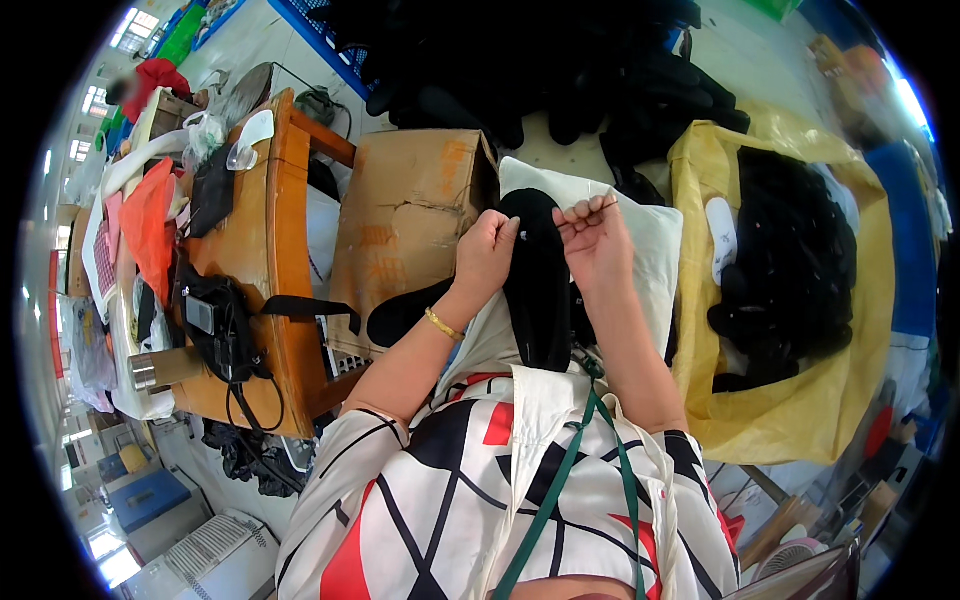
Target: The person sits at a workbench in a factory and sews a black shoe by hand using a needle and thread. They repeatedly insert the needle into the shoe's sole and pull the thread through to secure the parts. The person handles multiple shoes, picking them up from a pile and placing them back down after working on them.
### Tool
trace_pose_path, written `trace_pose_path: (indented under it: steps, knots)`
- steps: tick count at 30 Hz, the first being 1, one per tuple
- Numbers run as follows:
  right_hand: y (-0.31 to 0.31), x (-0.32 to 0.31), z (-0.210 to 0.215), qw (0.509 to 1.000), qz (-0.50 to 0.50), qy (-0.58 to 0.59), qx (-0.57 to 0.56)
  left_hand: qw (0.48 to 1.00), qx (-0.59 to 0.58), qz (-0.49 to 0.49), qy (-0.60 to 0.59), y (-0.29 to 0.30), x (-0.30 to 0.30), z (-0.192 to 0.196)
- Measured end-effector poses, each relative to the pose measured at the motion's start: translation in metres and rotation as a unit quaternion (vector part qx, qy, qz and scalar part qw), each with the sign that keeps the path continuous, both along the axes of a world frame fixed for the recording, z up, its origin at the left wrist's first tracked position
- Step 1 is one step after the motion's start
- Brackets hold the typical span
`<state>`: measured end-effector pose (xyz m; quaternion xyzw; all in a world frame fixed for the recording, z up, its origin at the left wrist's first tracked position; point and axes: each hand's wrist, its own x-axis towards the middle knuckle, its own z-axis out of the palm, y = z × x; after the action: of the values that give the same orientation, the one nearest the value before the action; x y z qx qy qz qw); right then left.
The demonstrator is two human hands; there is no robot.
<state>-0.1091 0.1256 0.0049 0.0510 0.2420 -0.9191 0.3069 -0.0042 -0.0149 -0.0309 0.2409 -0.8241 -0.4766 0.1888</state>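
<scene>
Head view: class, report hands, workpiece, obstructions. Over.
Left hand closed on left edge of black, elongated fabric piece. Right hand beside its right edge, fingers curled, grip unclear. Piece over white cloth cushion. Brown cardboard box nearby, not blocking.

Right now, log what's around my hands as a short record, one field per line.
Left hand: closed at the upper left edge of the black piece
Right hand: fingers curled near the piece's upper right edge; anything pinched is too small to tell
Piece shape: long, like a sole
Beneath the piece: white cushion
Left side: cardboard box, then wooden table with a black bag
Right side: yellow sack holding many black pieces
Beyond: dark heap
</scene>
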Motion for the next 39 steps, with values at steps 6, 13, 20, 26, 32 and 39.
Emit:
trace_pose_path:
  steps: [6, 13, 20, 26, 32, 39]
  knots:
    - [0.014, 0.011, -0.002, 0.998, 0.03, -0.055, -0.008, 0.999, -0.011, 0.002, 0.03, 0.004, 0.002, 0.004]
    - [0.032, 0.03, 0.007, 0.995, 0.004, -0.095, 0.026, 0.998, -0.025, 0.019, 0.053, 0.007, 0.005, 0.009]
    - [0.049, 0.044, -0.003, 0.988, -0.033, -0.148, 0.035, 0.995, -0.057, 0.031, 0.077, 0.003, 0.003, -0.007]
    - [0.038, 0.048, -0.005, 0.995, -0.018, -0.068, 0.07, 0.997, 0.002, 0.009, 0.075, -0.004, 0.012, -0.004]
    - [0.022, 0.059, -0.008, 0.983, -0.04, 0.063, 0.17, 0.995, 0.065, 0.007, 0.077, -0.001, 0.024, -0.012]
    - [0.004, 0.072, -0.015, 0.937, -0.02, 0.195, 0.288, 0.987, 0.121, 0.044, 0.097, -0.04, 0.029, 0.017]
